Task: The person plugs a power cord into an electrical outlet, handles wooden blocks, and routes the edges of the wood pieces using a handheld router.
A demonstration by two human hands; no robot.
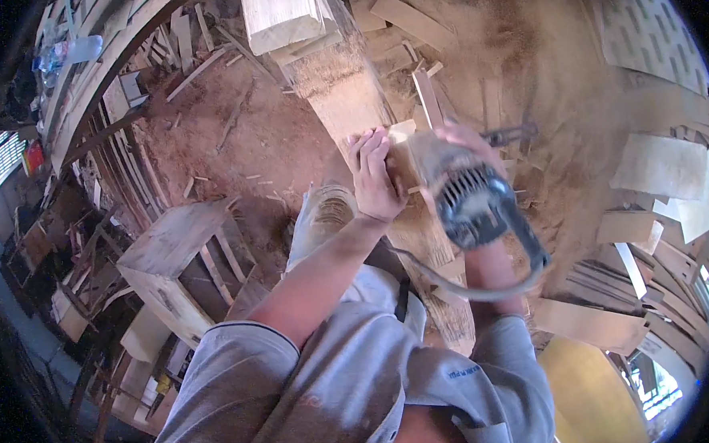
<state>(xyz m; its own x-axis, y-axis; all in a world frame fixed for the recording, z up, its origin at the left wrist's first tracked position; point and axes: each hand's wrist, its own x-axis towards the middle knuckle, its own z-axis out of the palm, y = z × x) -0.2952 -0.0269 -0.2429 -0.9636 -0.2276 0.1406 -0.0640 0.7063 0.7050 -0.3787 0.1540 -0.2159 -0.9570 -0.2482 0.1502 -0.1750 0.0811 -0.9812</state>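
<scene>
My left hand lies at the beam with its fingers curled over a small wooden block. At the block's right side is a corded power tool with a dark, vented motor housing; motion smears it, and its exact kind cannot be made out. My right hand is closed on the tool's far side, partly hidden by it. A pale cord loops from the tool's rear over my right forearm. Beneath the block runs a long, thick wooden beam, its surface strewn with sawdust.
A large squared timber rests at the beam's far end. A wooden box frame stands to the left. Offcuts litter the dusty floor, and boards lie at right. Dust hangs in the air right of the tool.
</scene>
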